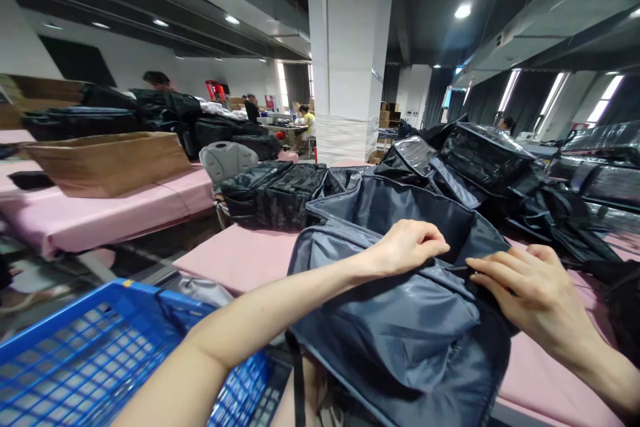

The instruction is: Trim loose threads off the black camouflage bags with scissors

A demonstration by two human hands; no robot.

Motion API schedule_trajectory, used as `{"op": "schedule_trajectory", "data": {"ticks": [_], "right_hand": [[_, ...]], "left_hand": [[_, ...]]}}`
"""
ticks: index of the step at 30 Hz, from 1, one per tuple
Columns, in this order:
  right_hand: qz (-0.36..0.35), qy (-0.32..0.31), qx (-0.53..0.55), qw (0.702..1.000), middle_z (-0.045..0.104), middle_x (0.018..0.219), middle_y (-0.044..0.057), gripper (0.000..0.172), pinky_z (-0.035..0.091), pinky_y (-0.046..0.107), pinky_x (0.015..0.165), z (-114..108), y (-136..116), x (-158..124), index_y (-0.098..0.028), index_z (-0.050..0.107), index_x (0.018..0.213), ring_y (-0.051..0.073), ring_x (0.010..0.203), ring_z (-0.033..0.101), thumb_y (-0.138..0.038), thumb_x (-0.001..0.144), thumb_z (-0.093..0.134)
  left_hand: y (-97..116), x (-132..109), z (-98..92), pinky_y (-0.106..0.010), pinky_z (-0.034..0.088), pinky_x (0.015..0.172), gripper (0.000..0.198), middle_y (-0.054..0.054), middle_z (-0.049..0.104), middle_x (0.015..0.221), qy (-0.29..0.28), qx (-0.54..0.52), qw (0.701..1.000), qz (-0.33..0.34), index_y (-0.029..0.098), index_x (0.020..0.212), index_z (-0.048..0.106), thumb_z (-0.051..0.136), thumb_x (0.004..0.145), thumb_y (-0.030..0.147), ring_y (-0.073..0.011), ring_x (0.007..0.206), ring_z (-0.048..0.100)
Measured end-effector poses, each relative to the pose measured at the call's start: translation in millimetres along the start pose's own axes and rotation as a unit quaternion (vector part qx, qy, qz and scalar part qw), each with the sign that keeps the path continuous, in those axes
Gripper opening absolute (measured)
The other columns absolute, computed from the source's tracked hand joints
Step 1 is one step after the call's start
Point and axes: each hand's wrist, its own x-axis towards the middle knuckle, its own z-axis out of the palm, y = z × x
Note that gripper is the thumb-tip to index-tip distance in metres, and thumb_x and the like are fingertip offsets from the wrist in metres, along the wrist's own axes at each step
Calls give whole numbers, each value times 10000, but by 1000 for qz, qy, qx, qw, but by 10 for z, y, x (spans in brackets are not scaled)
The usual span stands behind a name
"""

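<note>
A dark backpack (395, 340) lies unzipped on the pink-covered table (240, 255), its grey-blue lining showing and one panel folded down over the near edge. Across that panel reaches my left hand (413, 247), its fingers pinched together at the upper edge of a lining pocket. My right hand (525, 283) is a little to the right, thumb and fingertips closed on a dark edge of the same lining. The two hands are apart by a small gap. Exactly what strip of fabric each pinches is partly hidden by the fingers.
A blue plastic crate (125, 347) stands at the lower left. Camouflage-patterned bags (280, 193) and a heap of dark bags (485, 153) lie beyond the backpack. A cardboard box (115, 163) sits on another pink table, near a grey chair (227, 157). A white pillar (347, 60) rises behind; people work farther back.
</note>
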Motion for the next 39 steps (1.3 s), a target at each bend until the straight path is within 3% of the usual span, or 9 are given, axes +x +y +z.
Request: {"op": "schedule_trajectory", "data": {"ticks": [5, 9, 11, 16, 24, 30, 33, 36, 39], "right_hand": [[1, -6, 30, 1000, 691, 877, -5, 149, 354, 340, 722, -39, 69, -82, -230, 595, 1016, 140, 728, 605, -302, 922, 505], [-4, 3, 2, 1000, 688, 895, 8, 151, 357, 345, 729, -36, 60, -107, -217, 593, 1026, 151, 742, 608, -285, 911, 523], [-3, 6, -2, 1000, 687, 887, 11, 150, 355, 342, 724, -19, 40, -96, -213, 596, 1025, 150, 732, 605, -279, 910, 526], [18, 0, 3, 1000, 687, 888, 22, 166, 348, 335, 726, 31, 28, -83, -215, 617, 1015, 140, 722, 600, -299, 918, 512], [30, 4, 22, 999, 685, 830, -6, 133, 363, 340, 727, 40, -6, -82, -227, 635, 963, 138, 690, 601, -290, 902, 534], [157, -1, 147, 977, 700, 886, 4, 256, 472, 300, 670, 45, 58, -183, -256, 671, 931, 162, 749, 642, -465, 864, 540], [224, -11, 182, 957, 701, 918, 22, 312, 513, 298, 689, 15, 119, -197, -262, 691, 914, 194, 800, 657, -529, 824, 557], [215, -89, 212, 949, 698, 922, 35, 322, 520, 306, 702, -39, 221, -148, -270, 712, 879, 216, 822, 653, -550, 800, 573], [199, -191, 245, 930, 696, 914, 51, 344, 512, 321, 738, -60, 334, -51, -260, 723, 883, 226, 833, 644, -559, 795, 577]], "left_hand": [[-105, -21, -1, -179, 431, 768, 194, -26, 667, 855, 23, 3, 997, 73, 132, 846, 684, 503, 883, 192, -108, 805, 597], [-128, -53, -4, -190, 430, 727, 155, -41, 652, 895, -17, 134, 974, 184, 153, 899, 696, 561, 868, 224, -112, 799, 578], [-109, -60, 1, -209, 419, 681, 171, -46, 642, 892, -20, 221, 953, 206, 168, 919, 695, 543, 880, 233, -123, 782, 559], [-52, -47, 48, -240, 403, 629, 220, -43, 613, 849, -10, 331, 922, 202, 176, 873, 665, 459, 914, 241, -151, 788, 536], [-129, -44, 125, -237, 443, 749, 215, -41, 614, 886, 36, 244, 950, 192, 150, 923, 630, 441, 926, 252, -138, 818, 551], [-168, -116, 62, -270, 431, 754, 264, -37, 632, 963, 52, 266, 945, 183, 202, 1038, 627, 568, 860, 389, -158, 866, 544], [-189, -132, 67, -257, 392, 668, 152, -12, 635, 822, 55, 309, 908, 276, 196, 875, 651, 520, 897, 272, -133, 756, 515], [-228, -145, 96, -277, 342, 610, 202, -2, 603, 713, 124, 369, 818, 423, 175, 755, 630, 483, 893, 176, -127, 679, 474], [-281, -166, 137, -285, 313, 588, 207, 4, 567, 659, 199, 381, 745, 510, 158, 671, 594, 512, 861, 157, -118, 635, 451]]}}
